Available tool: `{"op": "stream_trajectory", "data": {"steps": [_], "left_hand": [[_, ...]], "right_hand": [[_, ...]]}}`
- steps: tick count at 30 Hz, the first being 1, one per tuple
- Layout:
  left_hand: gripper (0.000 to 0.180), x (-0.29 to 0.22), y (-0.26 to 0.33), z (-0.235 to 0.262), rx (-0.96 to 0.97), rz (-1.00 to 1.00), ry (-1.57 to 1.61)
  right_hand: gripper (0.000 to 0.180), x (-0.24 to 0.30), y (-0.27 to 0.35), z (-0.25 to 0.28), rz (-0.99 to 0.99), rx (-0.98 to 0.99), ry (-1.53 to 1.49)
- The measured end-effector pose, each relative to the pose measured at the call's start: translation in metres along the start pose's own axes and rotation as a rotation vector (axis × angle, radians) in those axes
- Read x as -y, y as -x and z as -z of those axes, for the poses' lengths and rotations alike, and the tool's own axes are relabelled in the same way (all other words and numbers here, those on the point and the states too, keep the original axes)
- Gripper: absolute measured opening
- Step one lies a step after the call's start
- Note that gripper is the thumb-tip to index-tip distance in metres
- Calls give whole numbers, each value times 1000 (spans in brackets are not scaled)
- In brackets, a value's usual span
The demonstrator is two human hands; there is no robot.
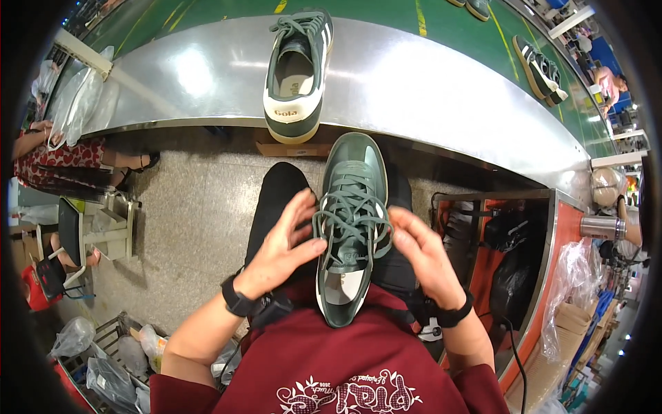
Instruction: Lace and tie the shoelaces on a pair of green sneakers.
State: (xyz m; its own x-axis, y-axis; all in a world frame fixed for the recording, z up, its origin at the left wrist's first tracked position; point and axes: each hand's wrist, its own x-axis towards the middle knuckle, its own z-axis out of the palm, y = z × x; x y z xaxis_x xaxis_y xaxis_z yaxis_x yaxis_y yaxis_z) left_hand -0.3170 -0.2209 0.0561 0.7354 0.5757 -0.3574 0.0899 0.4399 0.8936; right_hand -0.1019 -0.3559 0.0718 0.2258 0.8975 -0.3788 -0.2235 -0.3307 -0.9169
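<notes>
A dark green sneaker (pixel 353 155) with a white lining rests on my lap, toe pointing away from me. Its green laces (pixel 350 221) are crossed up the tongue and form a loose loop on each side. My left hand (pixel 286 238) is at the shoe's left side, fingers spread, thumb beside the left loop. On the other side my right hand (pixel 426 254) has its fingertips close to the right loop, thumb and forefinger apart. A second green sneaker (pixel 295 127), with a white heel patch, stands on the metal bench edge ahead, heel toward me.
A shiny metal ledge (pixel 427 90) borders a green conveyor belt (pixel 386 12). More shoes (pixel 539 69) lie on the belt at right. An orange-sided cabinet (pixel 552 255) stands at my right, a crate of plastic bags (pixel 114 345) at lower left. Another person's patterned clothing (pixel 62 162) shows at left.
</notes>
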Motion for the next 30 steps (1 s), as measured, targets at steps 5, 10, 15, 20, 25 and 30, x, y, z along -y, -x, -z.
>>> {"op": "stream_trajectory", "data": {"steps": [5, 10, 15, 20, 25, 30], "left_hand": [[64, -15, -26, -13, -37, -313, -705], [28, -32, 14, -9, 278, -718, -965], [9, -33, 1, -17, -210, -315, -505], [13, -40, -53, -17, -196, -742, -1024], [23, -49, -56, -25, -83, -654, -1287], [18, -60, -66, -23, 127, -568, -1461]], "right_hand": [[39, 14, -15, -21, 175, -135, 415], [21, 31, 14, -4, 463, 346, 773], [11, 30, -20, -7, 215, -193, 638], [13, 32, -67, -14, 691, -258, 1065], [10, 30, -82, -22, 623, -172, 1237], [23, 27, -61, -21, 510, -237, 908]]}}
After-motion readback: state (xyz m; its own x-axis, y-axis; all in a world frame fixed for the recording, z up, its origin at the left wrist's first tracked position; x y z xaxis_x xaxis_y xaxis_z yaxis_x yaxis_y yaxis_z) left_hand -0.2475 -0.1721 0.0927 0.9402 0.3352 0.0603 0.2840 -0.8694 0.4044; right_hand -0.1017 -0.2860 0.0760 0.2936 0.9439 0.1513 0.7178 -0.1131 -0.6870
